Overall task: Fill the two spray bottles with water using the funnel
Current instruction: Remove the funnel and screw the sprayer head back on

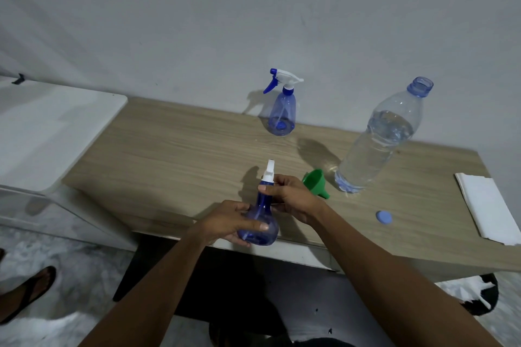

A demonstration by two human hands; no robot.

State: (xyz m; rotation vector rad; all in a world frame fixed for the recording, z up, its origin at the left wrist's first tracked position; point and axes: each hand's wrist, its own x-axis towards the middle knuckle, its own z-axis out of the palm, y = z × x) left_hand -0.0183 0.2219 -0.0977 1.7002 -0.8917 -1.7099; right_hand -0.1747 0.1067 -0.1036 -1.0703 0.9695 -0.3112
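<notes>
A person stands at a light wood-grain bench (169, 155) set against a pale wall, both bare arms reaching in from below. The left grip (228, 222) is wrapped around the round lower body of a blue see-through spray bottle (264, 207), thumb across its front. The right grip (293, 197) is curled round the same bottle's neck, fingers closed just under the white spray head. This bottle is held roughly upright over the bench's near edge, about midway along it.

A second spray bottle (282, 110), blue with a white and blue trigger head still on, stands upright at the far edge by the wall. A green funnel (314, 180) lies on its side just right of the right grip. Beside it, towards the right, stands a large clear water bottle (377, 144), uncapped and partly full. Its blue cap (384, 217) lies flat nearer the near edge, right of the right forearm. A folded white sheet (487, 205) rests at the bench's right edge. Left of the bench is a white surface (50, 127). A foot in a dark sandal (28, 290) shows on the floor at lower left.
</notes>
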